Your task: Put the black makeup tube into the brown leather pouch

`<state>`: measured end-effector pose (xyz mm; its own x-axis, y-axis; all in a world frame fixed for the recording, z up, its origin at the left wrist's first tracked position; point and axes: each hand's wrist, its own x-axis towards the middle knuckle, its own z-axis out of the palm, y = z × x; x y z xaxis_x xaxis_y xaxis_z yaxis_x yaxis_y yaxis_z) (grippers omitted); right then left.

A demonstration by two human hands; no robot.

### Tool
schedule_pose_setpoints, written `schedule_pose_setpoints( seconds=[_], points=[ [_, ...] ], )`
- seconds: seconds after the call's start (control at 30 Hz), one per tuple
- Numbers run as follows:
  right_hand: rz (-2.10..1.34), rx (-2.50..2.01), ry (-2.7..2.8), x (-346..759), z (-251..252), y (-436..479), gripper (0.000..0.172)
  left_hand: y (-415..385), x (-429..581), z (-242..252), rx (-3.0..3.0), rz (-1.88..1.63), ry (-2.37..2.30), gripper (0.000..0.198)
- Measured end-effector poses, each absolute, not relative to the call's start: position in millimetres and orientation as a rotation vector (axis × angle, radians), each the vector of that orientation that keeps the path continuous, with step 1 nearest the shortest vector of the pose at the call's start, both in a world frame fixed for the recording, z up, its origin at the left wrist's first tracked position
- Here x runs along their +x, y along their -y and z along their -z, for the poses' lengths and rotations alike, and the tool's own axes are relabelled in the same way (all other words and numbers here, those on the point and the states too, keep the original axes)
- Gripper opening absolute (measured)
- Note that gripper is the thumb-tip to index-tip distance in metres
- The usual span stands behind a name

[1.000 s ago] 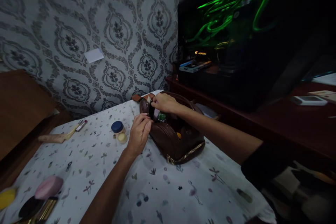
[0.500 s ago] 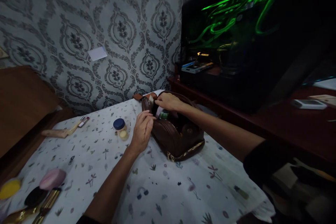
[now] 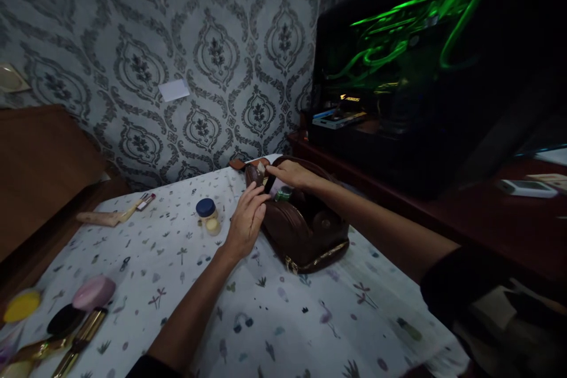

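Note:
A dark brown handbag [image 3: 287, 233] stands unzipped on the patterned white cloth, its mouth facing up. My left hand [image 3: 245, 215] has its fingers hooked over the rim at the near left side, thumb along the outside. My right hand [image 3: 290, 174] reaches across the opening and grips the bag at its far left end; the fingertips are partly hidden. Between the hands, a green-capped item [image 3: 283, 193] shows inside. A gold zip [image 3: 325, 255] runs along the bag's near end.
Left of the bag stand a blue-lidded jar [image 3: 206, 208] and a small cream-coloured pot [image 3: 213, 225]. Cosmetics, including a pink oval item [image 3: 94, 293] and a gold tube [image 3: 82, 339], lie at the lower left. A computer case [image 3: 398, 94] with green lights rises at the right.
The view has shifted slightly, so everything sits a little further right. My left fingers are spread a bit more on the rim; my right hand keeps its place at the bag.

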<state>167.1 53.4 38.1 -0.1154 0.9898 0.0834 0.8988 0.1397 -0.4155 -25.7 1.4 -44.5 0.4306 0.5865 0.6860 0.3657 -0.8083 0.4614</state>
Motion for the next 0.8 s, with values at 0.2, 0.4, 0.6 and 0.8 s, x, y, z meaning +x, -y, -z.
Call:
schedule_pose_setpoints(
  seconds=[0.2, 0.4, 0.6, 0.8],
  points=[
    [-0.379, -1.924, 2.161, 164, -50, -53, 0.031, -1, -26, 45, 2.441, -1.317, -0.83, 0.036],
    [-0.285, -2.02, 2.197, 157, -65, -51, 0.032, -1, -26, 45, 2.449, -1.319, -0.83, 0.036],
    [-0.221, -2.024, 2.285, 150, -72, -51, 0.039, -1, -26, 45, 2.448, -1.326, -0.819, 0.036],
    [-0.236, -2.01, 2.306, 151, -53, -61, 0.046, -1, -26, 45, 2.439, -1.322, -0.824, 0.036]
  ],
)
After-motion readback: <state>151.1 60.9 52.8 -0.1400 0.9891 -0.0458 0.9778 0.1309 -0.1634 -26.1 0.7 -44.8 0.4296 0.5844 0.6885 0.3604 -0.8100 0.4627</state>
